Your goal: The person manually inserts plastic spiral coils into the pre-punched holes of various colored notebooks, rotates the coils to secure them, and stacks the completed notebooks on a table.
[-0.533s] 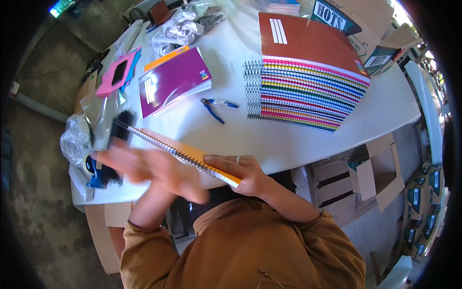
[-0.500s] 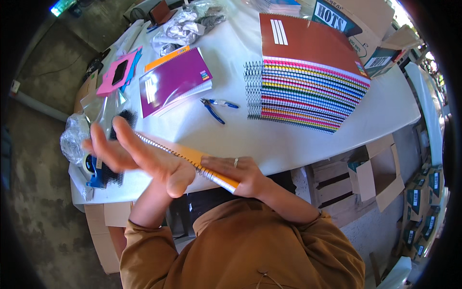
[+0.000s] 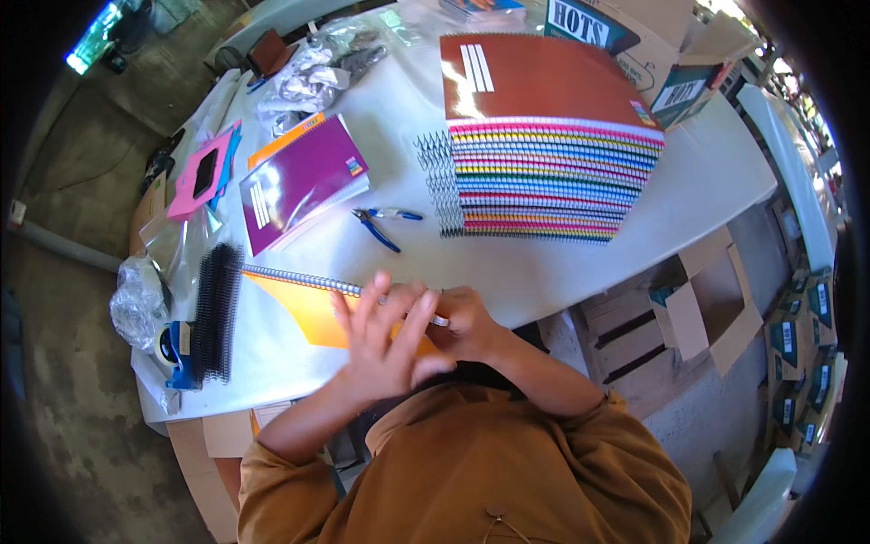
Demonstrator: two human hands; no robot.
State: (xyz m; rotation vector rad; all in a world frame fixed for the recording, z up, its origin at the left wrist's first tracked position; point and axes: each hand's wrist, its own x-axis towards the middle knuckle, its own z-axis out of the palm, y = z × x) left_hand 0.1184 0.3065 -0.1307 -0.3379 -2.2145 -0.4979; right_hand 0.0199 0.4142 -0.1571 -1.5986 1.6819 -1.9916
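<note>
Two hands meet over one orange notebook (image 3: 304, 313) at the near edge of the white table (image 3: 562, 272). The left hand (image 3: 385, 344) spreads open-fingered above it; the right hand (image 3: 462, 319) curls around its wire spine. One pair of pliers (image 3: 381, 222) lies just beyond, beside one tall stack of notebooks (image 3: 544, 154).

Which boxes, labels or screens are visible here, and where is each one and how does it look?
Cardboard box: far table edge, behind the notebook stack; brown with a dark printed panel.
Small label: near corner of the stack's brown top cover; multicoloured rectangle.
Screen: upper left, on the floor side; glowing blue-green.
Flattened cartons: right, below the table; brown with dark labels.
</note>
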